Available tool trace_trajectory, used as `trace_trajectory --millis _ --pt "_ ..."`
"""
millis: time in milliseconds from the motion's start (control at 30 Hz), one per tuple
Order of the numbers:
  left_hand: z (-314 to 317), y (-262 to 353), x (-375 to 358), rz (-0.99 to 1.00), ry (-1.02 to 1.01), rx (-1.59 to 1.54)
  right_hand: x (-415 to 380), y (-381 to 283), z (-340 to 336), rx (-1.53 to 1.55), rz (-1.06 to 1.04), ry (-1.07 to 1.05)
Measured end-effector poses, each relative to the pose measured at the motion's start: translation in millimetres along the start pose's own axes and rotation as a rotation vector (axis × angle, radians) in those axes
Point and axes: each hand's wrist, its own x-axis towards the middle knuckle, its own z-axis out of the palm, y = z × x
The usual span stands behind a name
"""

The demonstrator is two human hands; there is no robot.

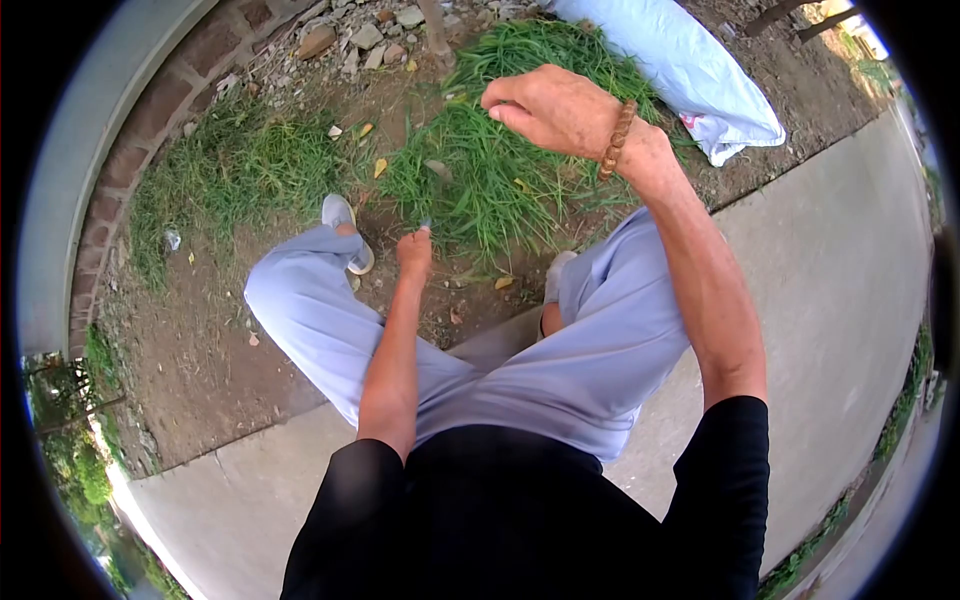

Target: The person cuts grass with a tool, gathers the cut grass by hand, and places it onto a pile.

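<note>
My right hand (555, 108), with a brown bead bracelet (618, 140) on its wrist, is raised over a heap of cut green grass (490, 180). Its fingers are curled in toward the thumb, and whatever may be between them cannot be made out. Lower down, between my knees, my left hand (414, 253) is closed in a fist at the near edge of the heap. A small greyish tip (426, 225) shows at its thumb; the rest of that thing is hidden.
A pale blue-white sack (690, 70) lies beyond the heap at right. Shorter grass (235, 175) grows at left by a brick-edged wall (130, 140). Stones (368, 37) and a thin trunk (433, 25) are at the back. A concrete slab (820, 250) runs beneath me.
</note>
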Motion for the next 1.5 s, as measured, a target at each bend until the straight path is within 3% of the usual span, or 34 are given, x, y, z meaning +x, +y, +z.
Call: trace_trajectory --millis 33,67,200,333,433,500,567,633,667,733,833,900,1000,1067,1167,1200,1267,1367,1433,1500 --pt "-0.7 -5.1 11.1 -0.044 0.070 -0.035 -0.1 -1.3 -0.4 0.002 0.012 -0.015" --pt "-3.5 -11.2 21.1 0.081 0.153 0.090 0.0 -2.2 0.1 0.003 0.010 -0.016" --pt "-22.9 58.2 -18.5 0.216 0.273 0.013 -0.6 -6.1 -2.1 0.008 0.001 -0.002" --pt "-9.6 70.6 -13.4 0.201 0.130 -0.248 1.9 -5.0 3.3 0.017 -0.018 0.009" --pt "10.2 51.1 -5.2 0.331 0.022 -0.325 4.8 -7.2 3.6 0.028 0.002 -0.036" --pt "20.5 24.3 -1.2 0.135 -0.117 -0.046 5.2 -10.5 3.1 0.027 0.013 -0.047" --pt "18.7 11.8 -6.5 0.051 -0.166 -0.018 3.9 -12.5 1.3 0.028 0.025 -0.057" --pt "11.3 11.1 -13.8 0.237 0.035 0.168 2.6 -12.7 0.2 0.025 0.030 -0.037" --pt "9.7 11.1 -9.9 0.237 0.034 0.169 2.1 -11.3 0.4 0.026 0.031 -0.037" --pt "7.2 -4.0 15.6 0.051 0.135 0.001 2.5 -9.3 1.0 0.032 0.015 -0.018" --pt "-7.1 8.3 26.4 -0.051 0.246 -0.061 2.1 -11.6 -0.3 0.052 0.033 -0.025" --pt "-12.0 33.0 14.7 -0.015 0.267 -0.079 1.8 -11.4 -0.3 0.047 0.014 -0.008" --pt "-12.7 63.7 -3.6 0.071 0.222 -0.258 0.2 -12.7 -0.7 0.037 -0.005 0.009" --pt "-7.2 78.5 -18.2 0.155 0.043 -0.420 1.5 -12.6 0.6 0.030 -0.012 0.013" --pt "5.1 80.7 -46.2 0.009 -0.262 -0.432 3.6 -11.1 5.1 0.023 0.001 -0.013" --pt "14.6 56.1 -31.7 0.010 -0.261 -0.436 4.3 -11.0 5.4 0.025 0.008 -0.023" --pt "43.1 -11.8 7.3 0.124 -0.211 0.079 5.0 -12.5 3.2 0.022 0.014 -0.033" --pt "24.2 17.8 -23.1 -0.037 -0.066 -0.078 3.9 -13.6 -1.3 -0.001 0.060 -0.104" --pt "23.2 2.6 -1.4 -0.038 -0.026 -0.103 2.7 -13.2 -1.4 0.027 0.058 -0.094" --pt "14.9 -0.1 11.5 0.062 0.159 -0.042 3.3 -13.8 -1.2 0.030 0.044 -0.081"
